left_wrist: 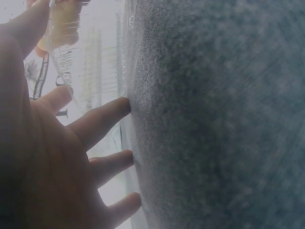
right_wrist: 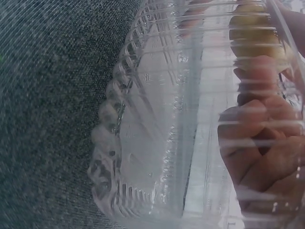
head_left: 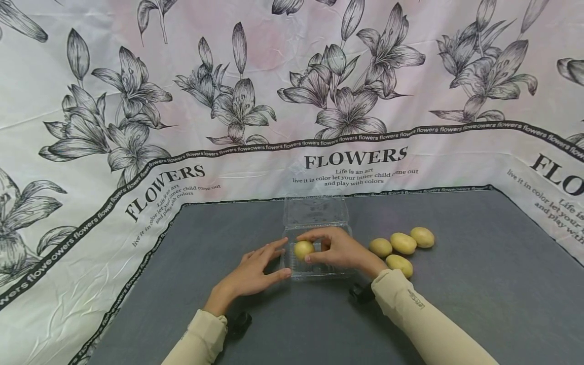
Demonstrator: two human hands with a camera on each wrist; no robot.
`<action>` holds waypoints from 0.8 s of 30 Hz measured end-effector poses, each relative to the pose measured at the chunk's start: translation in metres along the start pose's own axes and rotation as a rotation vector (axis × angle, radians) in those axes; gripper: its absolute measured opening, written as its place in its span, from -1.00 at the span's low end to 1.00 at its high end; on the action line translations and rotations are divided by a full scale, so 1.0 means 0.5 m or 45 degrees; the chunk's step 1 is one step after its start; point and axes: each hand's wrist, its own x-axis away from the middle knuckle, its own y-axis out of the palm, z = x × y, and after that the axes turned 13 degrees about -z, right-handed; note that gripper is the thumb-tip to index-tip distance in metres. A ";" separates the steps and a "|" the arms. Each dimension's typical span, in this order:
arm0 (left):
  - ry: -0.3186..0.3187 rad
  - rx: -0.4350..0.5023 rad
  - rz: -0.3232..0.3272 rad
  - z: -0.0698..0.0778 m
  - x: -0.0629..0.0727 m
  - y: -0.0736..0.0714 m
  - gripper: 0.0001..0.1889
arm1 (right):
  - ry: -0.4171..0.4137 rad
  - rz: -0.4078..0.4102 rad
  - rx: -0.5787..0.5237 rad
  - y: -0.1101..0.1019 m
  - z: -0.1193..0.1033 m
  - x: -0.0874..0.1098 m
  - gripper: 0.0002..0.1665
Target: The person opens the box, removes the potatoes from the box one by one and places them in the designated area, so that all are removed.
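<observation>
A clear plastic clamshell box (head_left: 319,274) stands on the table with its lid (head_left: 316,210) raised at the back. My right hand (head_left: 342,248) pinches a small yellow potato (head_left: 303,249) between thumb and fingers over the box's left half. In the right wrist view, the potato (right_wrist: 252,33) and curled fingers (right_wrist: 245,124) show through the ribbed clear wall. At the box's left side is my left hand (head_left: 255,271), fingers spread and fairly straight, holding nothing. Its fingertips (left_wrist: 125,104) reach along the box's side close to the table in the left wrist view.
Several more yellow potatoes (head_left: 403,243) lie in a loose group right of the box, beside my right wrist. The dark grey table (head_left: 219,233) ends at the back and sides against a white, flower-printed cloth (head_left: 255,175).
</observation>
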 end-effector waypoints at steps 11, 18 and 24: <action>-0.008 -0.011 0.008 0.000 -0.001 0.002 -0.19 | 0.015 0.007 -0.020 -0.003 -0.003 0.011 -0.40; -0.004 -0.013 0.010 0.001 -0.001 0.001 -0.19 | 0.016 0.015 -0.017 -0.007 -0.004 0.017 -0.39; 0.001 -0.013 0.011 0.001 -0.001 0.000 -0.19 | 0.019 0.034 -0.017 -0.009 -0.001 0.024 -0.39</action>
